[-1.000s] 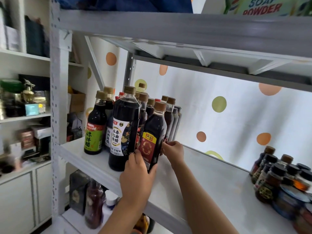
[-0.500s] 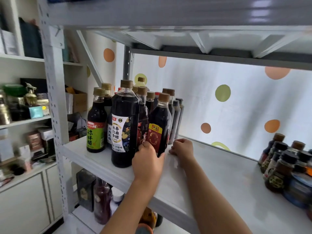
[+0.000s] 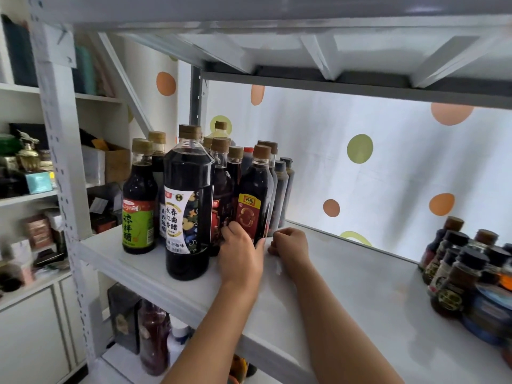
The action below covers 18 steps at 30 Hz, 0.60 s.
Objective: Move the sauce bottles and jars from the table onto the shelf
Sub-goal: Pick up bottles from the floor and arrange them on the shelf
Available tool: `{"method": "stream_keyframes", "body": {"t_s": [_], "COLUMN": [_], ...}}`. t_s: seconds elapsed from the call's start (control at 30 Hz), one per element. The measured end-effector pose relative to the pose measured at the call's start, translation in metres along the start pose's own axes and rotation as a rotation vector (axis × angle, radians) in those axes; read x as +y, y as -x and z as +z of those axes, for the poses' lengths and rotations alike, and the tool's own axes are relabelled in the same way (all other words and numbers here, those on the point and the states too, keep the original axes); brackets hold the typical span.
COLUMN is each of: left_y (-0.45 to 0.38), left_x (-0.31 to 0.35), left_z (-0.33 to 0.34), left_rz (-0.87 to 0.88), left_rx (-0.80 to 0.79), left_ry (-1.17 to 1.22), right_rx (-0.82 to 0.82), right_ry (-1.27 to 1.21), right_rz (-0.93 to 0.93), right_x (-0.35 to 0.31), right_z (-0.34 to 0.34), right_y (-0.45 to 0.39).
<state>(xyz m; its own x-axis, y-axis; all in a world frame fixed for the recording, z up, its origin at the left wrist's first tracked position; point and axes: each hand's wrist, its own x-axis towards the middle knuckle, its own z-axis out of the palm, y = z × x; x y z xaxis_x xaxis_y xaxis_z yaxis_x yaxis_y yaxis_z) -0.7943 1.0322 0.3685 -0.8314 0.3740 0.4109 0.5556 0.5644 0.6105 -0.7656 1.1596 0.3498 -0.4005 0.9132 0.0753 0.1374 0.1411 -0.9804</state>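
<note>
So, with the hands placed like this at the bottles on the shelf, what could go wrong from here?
1. The left hand grips the base of the red-label bottle, which stands tight in a cluster of tall bottles; a hard push might topple its neighbours.
2. The big vinegar bottle stands near the shelf's front edge, next to the left wrist; a bump could send it off.
3. The right hand, fingers curled, rests beside the red-label bottle and may get pinched.

Bottles [image 3: 194, 195] left, jars [image 3: 471, 273] right.
</note>
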Motion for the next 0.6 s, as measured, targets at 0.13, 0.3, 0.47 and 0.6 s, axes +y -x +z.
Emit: {"method": "stream_keyframes", "body": {"t_s": [0.13, 0.3, 0.47, 0.6], "left_y": [-0.0002, 0.0004, -0.0002, -0.0024], "left_x": [-0.0021, -0.0039, -0.0100, -0.0099], "left_z": [-0.0005, -0.0011, 0.0007, 0.0024], "left_rz": [0.012, -0.014, 0.057, 0.152], "left_rx": [-0.001, -0.036, -0.052, -0.058], "left_ry": [-0.029, -0.081, -0.162, -0.220], "right_rx": [-0.002, 0.010, 0.000, 0.010], "right_ry": [0.029, 0.048, 0.071, 0.121], "right_rz": [-0.015, -0.014, -0.027, -0.068], "right_x": [0.0011, -0.0022, -0.0023, -0.0010], "right_z": [0.0020, 0.0006, 0.0012, 0.0008], "right_y": [-0.0006, 0.0022, 0.0040, 0.0077]}}
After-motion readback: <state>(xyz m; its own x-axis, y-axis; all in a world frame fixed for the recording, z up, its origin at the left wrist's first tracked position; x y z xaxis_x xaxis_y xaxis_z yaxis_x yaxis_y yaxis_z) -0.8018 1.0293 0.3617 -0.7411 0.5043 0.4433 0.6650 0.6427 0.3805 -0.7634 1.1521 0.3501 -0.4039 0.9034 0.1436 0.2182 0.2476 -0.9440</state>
